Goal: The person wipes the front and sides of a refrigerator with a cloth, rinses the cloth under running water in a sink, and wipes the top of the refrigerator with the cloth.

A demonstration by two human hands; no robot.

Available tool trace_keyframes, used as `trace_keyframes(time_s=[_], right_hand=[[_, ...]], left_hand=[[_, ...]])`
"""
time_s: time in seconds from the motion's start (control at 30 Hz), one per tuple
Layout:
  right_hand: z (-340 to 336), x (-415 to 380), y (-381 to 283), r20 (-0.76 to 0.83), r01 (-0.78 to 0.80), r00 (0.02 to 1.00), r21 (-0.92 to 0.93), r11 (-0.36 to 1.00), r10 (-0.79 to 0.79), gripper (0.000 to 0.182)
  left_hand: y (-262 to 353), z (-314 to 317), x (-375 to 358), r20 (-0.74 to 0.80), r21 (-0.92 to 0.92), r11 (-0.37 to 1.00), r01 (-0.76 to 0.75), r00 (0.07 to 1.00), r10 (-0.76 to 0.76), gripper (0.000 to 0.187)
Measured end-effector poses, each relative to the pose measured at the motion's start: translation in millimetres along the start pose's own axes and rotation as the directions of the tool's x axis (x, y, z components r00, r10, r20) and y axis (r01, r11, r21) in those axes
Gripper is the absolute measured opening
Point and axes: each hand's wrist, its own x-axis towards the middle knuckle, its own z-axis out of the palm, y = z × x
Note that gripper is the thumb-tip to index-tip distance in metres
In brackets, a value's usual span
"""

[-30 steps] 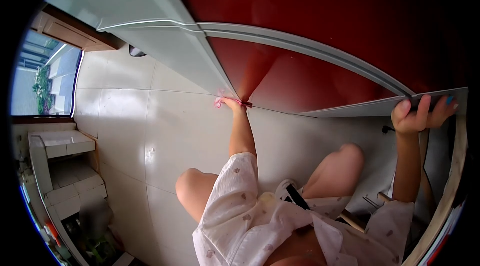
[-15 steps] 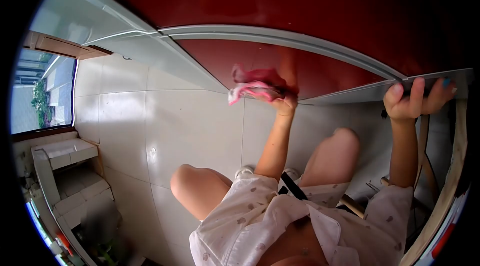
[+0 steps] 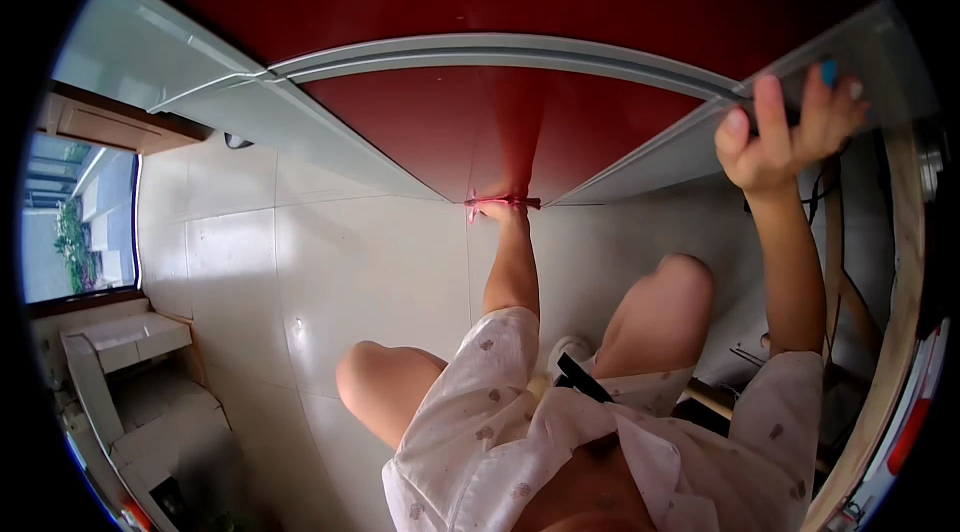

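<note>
A large cabinet or appliance with a glossy red front (image 3: 400,132) and grey side faces stands before me. My left hand (image 3: 507,211) is at the bottom edge of the lower red panel, closed on a pink cloth (image 3: 490,200) that lies against the panel near the floor. On the right, my right hand (image 3: 785,140) is raised at the grey side of the red unit, fingers spread, with blue on one fingertip. Nothing shows in its fingers; whether they touch the side cannot be told.
Pale floor tiles (image 3: 330,252) run below the red unit. At the lower left stands a tiled ledge (image 3: 140,332), with a window (image 3: 85,212) above it. Wooden legs (image 3: 835,272) and a wooden edge (image 3: 895,302) are at the right.
My left hand and the pink cloth have moved left and down to the panel's bottom edge. My right hand has shifted left and up in view. The camera view has turned a little.
</note>
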Motion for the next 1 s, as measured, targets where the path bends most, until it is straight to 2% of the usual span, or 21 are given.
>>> trace_keyframes(time_s=[0.07, 0.1, 0.13, 0.2, 0.27, 0.37, 0.43, 0.47, 0.53, 0.57, 0.6, 0.63, 0.67, 0.73, 0.77, 0.8, 0.87, 0.9, 0.93, 0.97, 1.0], right_hand=[[-3.2, 0.3, -4.7, 0.085, -0.036, 0.996, -0.079, 0.996, 0.042, 0.027], [-6.3, 2.4, -7.4, 0.100, -0.071, 0.992, -0.069, 0.995, 0.078, 0.029], [-4.6, 1.2, 1.0, 0.103, 0.058, 0.993, -0.061, 0.996, -0.051, 0.027], [1.9, 2.3, 0.2, 0.022, 0.045, 0.999, -0.030, 0.999, -0.044, 0.026], [-3.2, 6.3, -7.6, 0.056, -0.106, 0.992, -0.083, 0.991, 0.110, 0.035], [-7.6, 9.6, -11.0, 0.069, -0.129, 0.989, -0.043, 0.991, 0.131, 0.038], [-21.4, 16.7, -14.3, 0.163, -0.206, 0.968, 0.096, 0.974, 0.189, 0.041], [-29.5, 19.5, -18.2, 0.161, -0.276, 0.956, 0.220, 0.936, 0.244, 0.039], [-56.9, 18.6, -42.0, 0.115, -0.539, 0.835, 0.373, 0.755, 0.538, 0.037], [-67.5, 14.2, -56.7, 0.098, -0.619, 0.754, 0.439, 0.652, 0.650, 0.035], [-77.6, 6.8, -74.2, 0.092, -0.679, 0.656, 0.504, 0.533, 0.749, 0.033], [-86.6, -1.2, -90.1, 0.155, -0.732, 0.599, 0.506, 0.457, 0.786, 0.032], [-95.1, -9.4, -103.9, 0.217, -0.777, 0.538, 0.502, 0.379, 0.815, 0.030], [-104.5, -19.1, -127.0, 0.301, -0.805, 0.434, 0.552, 0.216, 0.849, 0.029], [-104.9, -21.4, -136.6, 0.314, -0.798, 0.373, 0.589, 0.129, 0.873, 0.028], [-105.8, -23.1, -144.6, 0.330, -0.809, 0.329, 0.582, 0.084, 0.885, 0.029], [-99.8, -19.1, -151.7, 0.315, -0.795, 0.442, 0.571, 0.204, 0.840, 0.036], [-96.0, -12.6, -152.7, 0.319, -0.806, 0.462, 0.541, 0.242, 0.827, 0.040], [-91.2, -3.0, -154.3, 0.327, -0.815, 0.481, 0.510, 0.277, 0.814, 0.045], [-82.6, 1.4, -155.4, 0.335, -0.827, 0.470, 0.489, 0.276, 0.816, 0.052], [-72.5, 0.7, -157.9, 0.390, -0.853, 0.415, 0.482, 0.201, 0.822, 0.056]], left_hand=[[-28.3, 32.4, -59.3, -0.235, 0.125, 0.983, 0.134, 0.967, -0.102, 0.070], [-34.9, 44.9, -78.5, -0.229, 0.142, 0.981, 0.133, 0.969, -0.098, 0.070], [-41.8, 58.8, -93.7, -0.335, 0.129, 0.962, 0.241, 0.923, -0.186, 0.068], [-47.8, 84.2, -124.0, -0.472, 0.039, 0.905, 0.423, 0.806, -0.357, 0.066], [-34.0, 116.3, -156.6, -0.386, 0.040, 0.855, 0.518, 0.797, -0.465, 0.064], [-2.1, 160.9, -220.1, -0.080, 0.231, 0.822, 0.521, 0.852, -0.517, 0.062], [11.9, 185.4, -259.2, 0.177, 0.388, 0.851, 0.353, 0.878, -0.445, 0.060], [17.7, 192.8, -276.4, 0.330, 0.434, 0.880, 0.192, 0.875, -0.353, 0.059], [11.8, 195.5, -287.3, 0.670, 0.345, 0.914, -0.215, 0.738, -0.080, 0.056], [-0.9, 202.7, -313.6, 0.597, 0.380, 0.793, -0.476, 0.781, 0.182, 0.058], [-7.9, 204.7, -309.0, 0.772, 0.326, 0.533, -0.780, 0.545, 0.326, 0.063], [-14.7, 206.3, -303.5, 0.871, 0.187, 0.095, -0.978, 0.210, 0.445, 0.069], [-21.6, 207.9, -297.9, 0.858, 0.039, -0.281, -0.959, -0.112, 0.500, 0.076], [-20.2, 212.1, -301.0, 0.925, -0.052, -0.729, -0.682, -0.308, 0.223, 0.075], [-17.9, 208.9, -295.4, 0.945, -0.087, -0.669, -0.738, -0.274, 0.180, 0.071], [-16.9, 209.0, -276.3, 0.835, -0.293, -0.757, -0.584, -0.542, 0.096, 0.056], [-4.8, 198.1, -268.0, 0.821, -0.503, -0.815, -0.289, -0.453, -0.346, 0.049], [-1.1, 194.6, -272.9, 0.855, -0.517, -0.762, -0.389, -0.197, -0.480, 0.044], [0.4, 193.9, -283.4, 0.800, -0.496, -0.719, -0.487, 0.067, -0.597, 0.040], [-7.9, 197.0, -286.6, 0.660, -0.743, -0.627, -0.235, -0.413, -0.628, 0.034], [-9.7, 198.8, -289.0, 0.534, -0.823, -0.488, -0.289, -0.102, -0.839, 0.039]])
